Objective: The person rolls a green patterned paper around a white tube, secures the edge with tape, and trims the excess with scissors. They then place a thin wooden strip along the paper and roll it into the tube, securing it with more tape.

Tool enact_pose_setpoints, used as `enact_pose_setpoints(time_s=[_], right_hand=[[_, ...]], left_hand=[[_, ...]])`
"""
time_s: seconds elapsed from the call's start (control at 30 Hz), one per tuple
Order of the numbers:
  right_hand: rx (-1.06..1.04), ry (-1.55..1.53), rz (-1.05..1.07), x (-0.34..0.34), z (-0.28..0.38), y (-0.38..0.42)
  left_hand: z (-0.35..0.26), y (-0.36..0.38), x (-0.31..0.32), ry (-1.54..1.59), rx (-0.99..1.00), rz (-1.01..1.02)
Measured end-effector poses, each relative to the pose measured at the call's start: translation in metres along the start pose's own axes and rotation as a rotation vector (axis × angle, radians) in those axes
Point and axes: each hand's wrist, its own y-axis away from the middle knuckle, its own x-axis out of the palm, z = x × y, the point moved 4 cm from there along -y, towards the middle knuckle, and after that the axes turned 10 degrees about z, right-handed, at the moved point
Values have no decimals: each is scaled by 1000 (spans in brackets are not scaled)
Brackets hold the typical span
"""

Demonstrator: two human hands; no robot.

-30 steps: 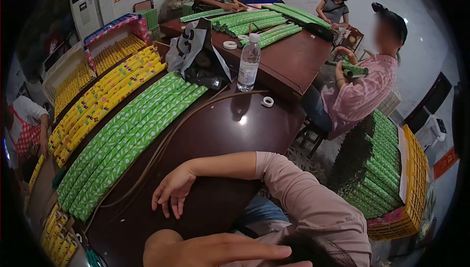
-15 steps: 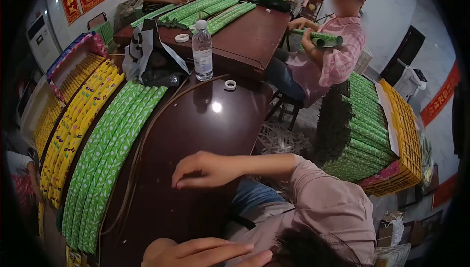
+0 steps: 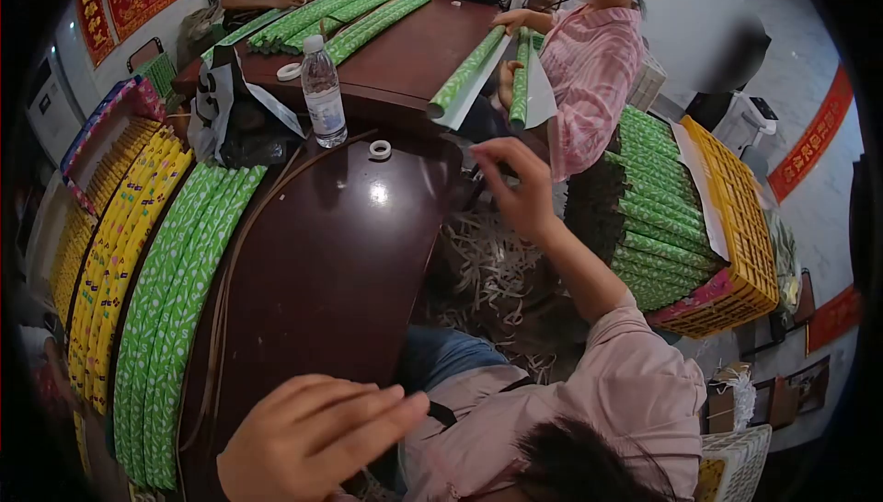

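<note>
My right hand is held out over the floor beside the dark table, fingers stretched forward and thumb slightly apart. I make out nothing held in it. Just beyond its fingertips are two green patterned tubes, a left tube and a right tube, with pale sheet edges hanging from them. A co-worker in a pink checked shirt has hands on them. My left hand is raised near the table's front edge, with fingers extended and nothing visible in it. A white tape roll lies on the tabletop.
Green tubes and yellow tubes line the table's left side. A water bottle stands beside a plastic bag. Pale strips litter the floor. At right is a yellow crate with green tubes. Other people sit behind.
My right hand has swung from above the table forward and right, toward the co-worker. My left hand has risen further into view. The co-worker's tubes have tilted and moved nearer, showing sheet edges.
</note>
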Motion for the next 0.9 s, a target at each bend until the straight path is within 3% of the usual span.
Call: enact_pose_setpoints(time_s=[0.07,0.2,0.27,0.3,0.37,0.4,0.47,0.5,0.57,0.67,0.73,0.9], right_hand=[[-76,246,-83,-23,-21,-11],[-31,549,134,-38,-102,-50],[-139,709,449,-19,-156,-69],[-142,698,461,-14,-170,-78],[-276,718,758,15,-189,-94],[-244,641,784,29,-197,-103],[-298,529,821,46,-180,-118],[-422,712,915,56,-188,-123],[-300,705,1153,69,-181,-129],[-552,535,988,82,-179,-124],[-562,618,1099,94,-166,-126],[-811,337,950,121,-41,-112]], left_hand=[[-4,-3,2,-56,-50,68],[11,-20,16,-143,-130,145],[19,-28,28,-143,-122,161],[24,-30,34,-133,-136,160],[32,-34,43,-134,-141,121],[36,-36,45,-134,-169,76],[46,-36,45,-214,-242,-31],[49,-34,44,-295,-289,-126],[51,-34,45,-327,-358,-224],[47,-32,54,-219,-242,-299],[53,-31,73,-137,-161,-266],[70,-28,98,-79,-214,-187]])
